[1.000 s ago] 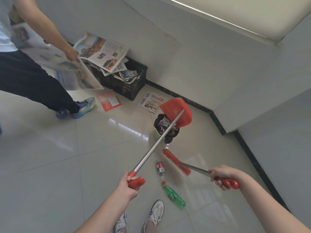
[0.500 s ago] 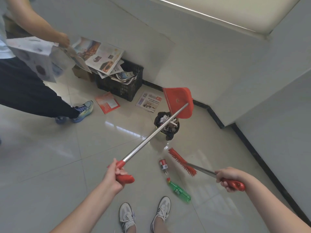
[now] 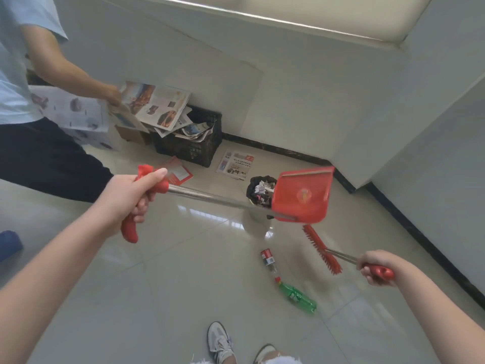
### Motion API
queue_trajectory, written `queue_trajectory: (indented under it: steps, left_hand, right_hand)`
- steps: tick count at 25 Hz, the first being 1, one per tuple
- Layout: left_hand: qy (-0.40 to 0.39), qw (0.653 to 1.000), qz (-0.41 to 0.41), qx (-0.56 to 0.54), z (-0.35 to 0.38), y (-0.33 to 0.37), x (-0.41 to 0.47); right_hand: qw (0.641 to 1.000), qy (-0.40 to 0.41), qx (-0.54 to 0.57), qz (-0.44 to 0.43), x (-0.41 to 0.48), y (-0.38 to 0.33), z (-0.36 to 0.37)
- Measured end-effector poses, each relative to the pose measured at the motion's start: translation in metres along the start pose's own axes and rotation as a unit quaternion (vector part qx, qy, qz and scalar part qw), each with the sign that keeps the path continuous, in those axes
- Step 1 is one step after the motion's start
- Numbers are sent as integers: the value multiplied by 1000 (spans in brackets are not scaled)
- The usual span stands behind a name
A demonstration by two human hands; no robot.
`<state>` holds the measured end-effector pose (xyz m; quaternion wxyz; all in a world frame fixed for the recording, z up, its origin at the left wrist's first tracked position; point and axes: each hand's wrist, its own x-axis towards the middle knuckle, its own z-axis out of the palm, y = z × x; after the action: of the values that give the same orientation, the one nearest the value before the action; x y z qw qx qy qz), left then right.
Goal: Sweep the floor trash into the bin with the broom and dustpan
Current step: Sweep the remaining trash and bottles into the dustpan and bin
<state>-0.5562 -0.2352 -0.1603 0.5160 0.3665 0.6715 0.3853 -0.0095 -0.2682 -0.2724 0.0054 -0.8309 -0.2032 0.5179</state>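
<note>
My left hand (image 3: 131, 193) grips the red handle of a long metal-shafted red dustpan (image 3: 301, 195), held up in the air with its pan just right of a small black-lined bin (image 3: 258, 187) full of crumpled trash. My right hand (image 3: 375, 267) grips the red handle of a short red broom (image 3: 321, 249), whose bristles hover near the tiled floor. A clear bottle with a red label (image 3: 267, 257) and a green plastic bottle (image 3: 298, 298) lie on the floor between the broom and my feet.
Another person (image 3: 39, 143) stands at the left holding newspapers over a black crate (image 3: 191, 148) stuffed with papers. A red leaflet (image 3: 178, 172) and a printed flyer (image 3: 236, 164) lie on the floor. White walls with a dark baseboard (image 3: 420, 237) close off the back and right.
My left hand rose and swung the dustpan from over the bin up and to its right side. The broom stayed near the floor. The other person shifted the newspapers.
</note>
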Motion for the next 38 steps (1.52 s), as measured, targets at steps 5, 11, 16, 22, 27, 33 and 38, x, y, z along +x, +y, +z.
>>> queue_trajectory:
  steps: [5, 11, 16, 22, 27, 33, 38]
  left_hand:
    - [-27, 962, 130, 238, 59, 19, -19]
    - [-39, 796, 256, 547, 110, -7, -16]
    - [-64, 701, 286, 650, 133, -20, 3]
    - [-128, 581, 398, 698, 172, -37, 48]
    - [-211, 536, 386, 720, 221, -66, 104]
    - [-277, 526, 399, 698, 259, -92, 150]
    - [-299, 543, 395, 678, 271, -107, 178]
  right_hand:
    - [998, 6, 59, -8, -1, 24, -9]
    - [994, -7, 107, -2, 12, 67, -2]
    - [994, -9, 100, 41, 28, 97, 5]
    - [977, 2, 185, 110, 36, 123, 23]
    - [945, 6, 276, 174, 35, 132, 41]
    - [892, -1, 401, 208, 39, 118, 92]
    - [871, 14, 442, 213, 49, 91, 123]
